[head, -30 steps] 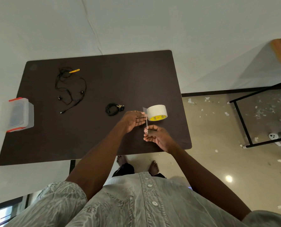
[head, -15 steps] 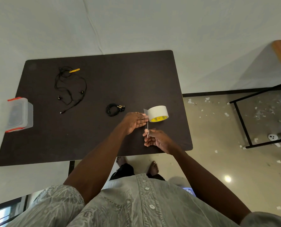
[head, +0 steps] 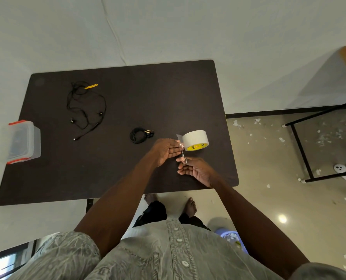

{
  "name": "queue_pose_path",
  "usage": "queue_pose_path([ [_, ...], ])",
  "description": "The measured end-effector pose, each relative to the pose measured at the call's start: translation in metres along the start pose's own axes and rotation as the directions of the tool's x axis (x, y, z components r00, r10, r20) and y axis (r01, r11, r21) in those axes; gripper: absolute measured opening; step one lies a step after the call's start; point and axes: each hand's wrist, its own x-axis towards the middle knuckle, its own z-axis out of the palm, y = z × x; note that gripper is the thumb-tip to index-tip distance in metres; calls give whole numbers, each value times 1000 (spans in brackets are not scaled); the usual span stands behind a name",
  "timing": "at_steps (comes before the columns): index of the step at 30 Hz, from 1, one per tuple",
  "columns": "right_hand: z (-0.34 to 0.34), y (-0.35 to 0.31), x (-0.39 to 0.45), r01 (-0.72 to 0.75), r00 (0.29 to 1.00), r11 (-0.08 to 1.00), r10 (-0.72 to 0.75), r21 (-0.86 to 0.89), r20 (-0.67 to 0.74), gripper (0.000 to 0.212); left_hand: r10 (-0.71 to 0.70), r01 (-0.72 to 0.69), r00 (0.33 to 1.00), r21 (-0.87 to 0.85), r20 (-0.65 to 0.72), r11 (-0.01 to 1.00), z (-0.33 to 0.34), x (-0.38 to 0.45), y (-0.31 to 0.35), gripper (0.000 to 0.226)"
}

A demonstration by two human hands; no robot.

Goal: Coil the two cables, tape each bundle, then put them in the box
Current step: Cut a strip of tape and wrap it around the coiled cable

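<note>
A white tape roll (head: 196, 140) stands on the dark table (head: 127, 98) near its right front. A short strip of tape (head: 182, 153), seen edge-on, runs from beside the roll down toward me. My left hand (head: 167, 150) holds the strip's upper end at its fingertips. My right hand (head: 197, 170) pinches the lower end. A coiled black cable bundle (head: 139, 135) lies just left of my left hand. A loose black cable (head: 86, 112) with a yellow tie sprawls at the back left. A clear box (head: 24, 142) with red clips sits at the table's left edge.
White wall lies behind the table. To the right, a black metal frame (head: 301, 150) stands on a floor littered with paper scraps. A purple bin (head: 231, 238) sits by my feet under the table's front edge.
Both hands stay by the roll. My right hand has drawn slightly toward me, and the strip between the hands now looks thinner and twisted.
</note>
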Motion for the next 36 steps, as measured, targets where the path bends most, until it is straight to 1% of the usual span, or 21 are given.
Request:
queue_pose_path([
  [7,0,-2,5,13,1000,1000,-13,15,0,30,-9,9,1000,-19,-9,1000,5,-1,0,15],
  [13,-1,-2,4,15,1000,999,-15,41,-3,34,-22,21,999,-17,-27,1000,8,-2,2,20],
  [21,-1,-5,0,31,999,999,-31,36,-9,25,-35,35,999,-10,-20,999,9,-6,4,23],
  [29,1,-8,-4,41,999,999,-41,35,-5,23,-28,28,999,6,-22,1000,11,-5,4,20],
  [32,1,-9,-5,51,999,998,-51,38,1,22,-20,20,1000,14,-23,1000,12,-6,4,13],
  [36,0,-10,-7,52,999,998,-52,29,-7,21,-20,21,999,16,-32,1000,13,-6,4,12],
])
